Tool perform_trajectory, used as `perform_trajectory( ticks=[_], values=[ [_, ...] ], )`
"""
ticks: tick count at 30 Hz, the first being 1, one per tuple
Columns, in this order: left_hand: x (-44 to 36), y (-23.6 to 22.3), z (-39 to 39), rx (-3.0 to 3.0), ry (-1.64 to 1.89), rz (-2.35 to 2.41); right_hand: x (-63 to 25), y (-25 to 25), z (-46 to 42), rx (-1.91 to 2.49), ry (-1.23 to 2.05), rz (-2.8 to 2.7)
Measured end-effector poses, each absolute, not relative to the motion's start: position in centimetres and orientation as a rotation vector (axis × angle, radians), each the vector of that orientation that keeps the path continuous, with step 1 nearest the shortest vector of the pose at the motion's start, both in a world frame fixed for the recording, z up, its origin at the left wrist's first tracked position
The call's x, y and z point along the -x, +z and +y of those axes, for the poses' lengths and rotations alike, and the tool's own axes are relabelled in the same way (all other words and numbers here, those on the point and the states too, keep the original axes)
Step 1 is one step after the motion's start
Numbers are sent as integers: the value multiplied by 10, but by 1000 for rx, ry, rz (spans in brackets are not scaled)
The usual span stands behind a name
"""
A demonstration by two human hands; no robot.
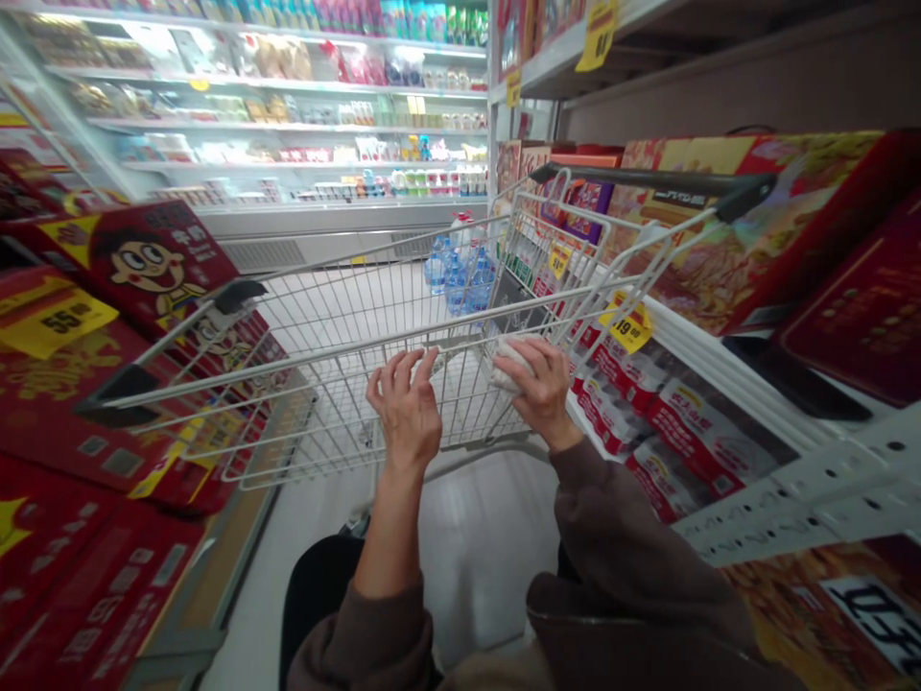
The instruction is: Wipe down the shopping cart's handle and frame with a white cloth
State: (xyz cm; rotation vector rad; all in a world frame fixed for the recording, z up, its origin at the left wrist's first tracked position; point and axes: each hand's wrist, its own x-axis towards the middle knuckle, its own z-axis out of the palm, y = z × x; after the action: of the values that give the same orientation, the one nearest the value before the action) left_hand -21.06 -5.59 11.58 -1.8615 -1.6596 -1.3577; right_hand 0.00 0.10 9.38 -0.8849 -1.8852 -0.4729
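Observation:
A wire shopping cart (338, 357) stands sideways in front of me, with a dark handle bar on its right. My left hand (408, 411) is at the cart's near side, its bent fingers hooked at the wires just under the top rail. My right hand (541, 386) closes around a crumpled white cloth (509, 363) and presses it to the same wire side, farther right. Part of the cloth is hidden under the fingers. Through the wires, the floor shows below the basket.
Red gift boxes (64, 384) with yellow price tags are stacked on the left. Shelves (720, 393) of boxes and bottle packs line the right. Large blue-tinted water bottles (460, 278) stand on the floor beyond the cart, before a lit refrigerated display (288, 206).

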Motion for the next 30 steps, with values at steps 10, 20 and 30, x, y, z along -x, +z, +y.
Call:
perform_trajectory(
  ticks=[10,20,30],
  values=[
    [215,118,-61,1946,-1339,-1707,17,60,-11,853,-348,-2181],
    [238,125,-72,1783,-1477,-1676,35,80,-5,856,-428,-1927],
    [255,120,-75,1786,-1356,-1842,46,91,-7,811,-435,-1877]
  ],
)
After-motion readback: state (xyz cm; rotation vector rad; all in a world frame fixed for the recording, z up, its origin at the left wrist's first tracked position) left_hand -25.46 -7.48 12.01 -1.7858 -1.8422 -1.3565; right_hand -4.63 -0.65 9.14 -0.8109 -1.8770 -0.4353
